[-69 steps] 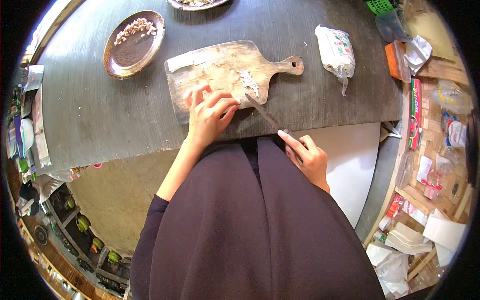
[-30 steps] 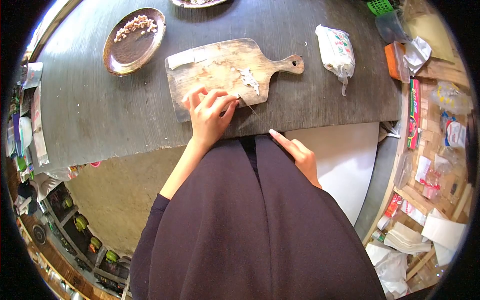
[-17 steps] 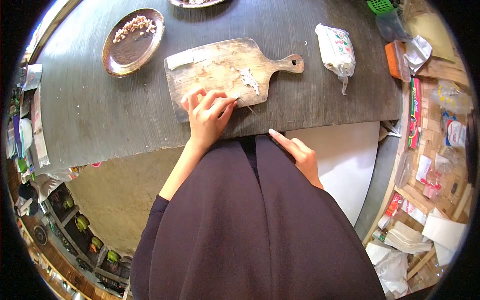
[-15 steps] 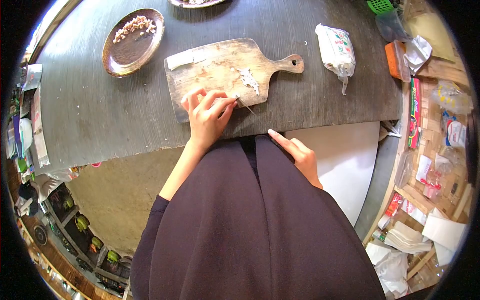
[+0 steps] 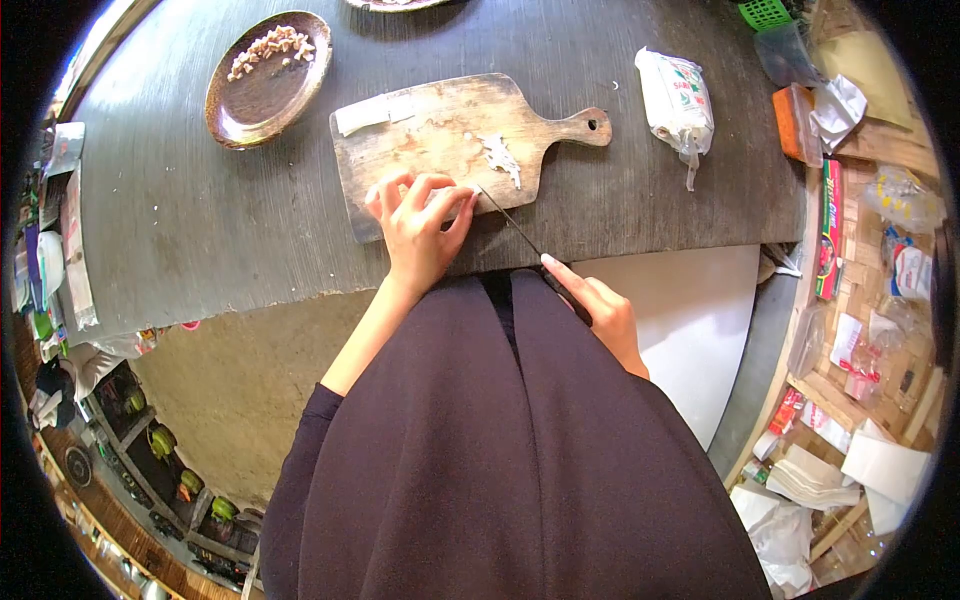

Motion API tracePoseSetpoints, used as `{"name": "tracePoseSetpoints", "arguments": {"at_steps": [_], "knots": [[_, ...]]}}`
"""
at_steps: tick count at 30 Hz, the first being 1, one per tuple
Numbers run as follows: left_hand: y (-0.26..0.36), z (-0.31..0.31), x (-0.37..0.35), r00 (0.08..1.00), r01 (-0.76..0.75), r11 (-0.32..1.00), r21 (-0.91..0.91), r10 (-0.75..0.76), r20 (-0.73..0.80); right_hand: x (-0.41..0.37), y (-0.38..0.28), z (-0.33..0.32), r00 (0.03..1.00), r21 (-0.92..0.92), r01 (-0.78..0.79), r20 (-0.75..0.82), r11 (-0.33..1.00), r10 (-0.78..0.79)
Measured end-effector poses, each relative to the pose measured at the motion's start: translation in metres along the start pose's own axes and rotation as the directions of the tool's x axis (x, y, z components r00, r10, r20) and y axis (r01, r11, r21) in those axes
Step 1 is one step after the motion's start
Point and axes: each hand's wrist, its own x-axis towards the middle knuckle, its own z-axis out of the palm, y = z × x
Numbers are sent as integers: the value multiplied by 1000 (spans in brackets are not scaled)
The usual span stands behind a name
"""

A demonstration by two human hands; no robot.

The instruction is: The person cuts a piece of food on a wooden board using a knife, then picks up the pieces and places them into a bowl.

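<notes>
My right hand (image 5: 602, 312) is closed round the dark handle of a knife (image 5: 515, 226), its index finger stretched along the top. The thin blade points up and left, its tip at the near edge of a wooden cutting board (image 5: 440, 135). Bent over the board's near side, my left hand (image 5: 418, 215) has its fingers curled and pressed down beside the knife tip; what lies under them is mostly hidden, with a small white bit showing. Thin white strips (image 5: 501, 160) lie near the board's handle, and white flat pieces (image 5: 375, 114) rest at its far left corner.
A brown oval plate (image 5: 268, 82) with small chopped pieces stands at the back left. Part of another dish (image 5: 400, 3) shows at the top edge. A white plastic packet (image 5: 676, 105) lies right of the board. Beyond it are an orange-lidded box (image 5: 795, 123) and wrappers.
The knife blade now shows as a longer dark line between my hands. My left hand has shifted very slightly right and keeps its curled pose. The view has moved a little.
</notes>
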Motion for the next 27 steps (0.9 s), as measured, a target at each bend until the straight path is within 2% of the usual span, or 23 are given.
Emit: {"name": "tracePoseSetpoints", "arguments": {"at_steps": [27], "knots": [[-2,3,-1,1000,-27,999,-24,28,12,7,8,18,1000,-76,23,-11,997,-24]]}}
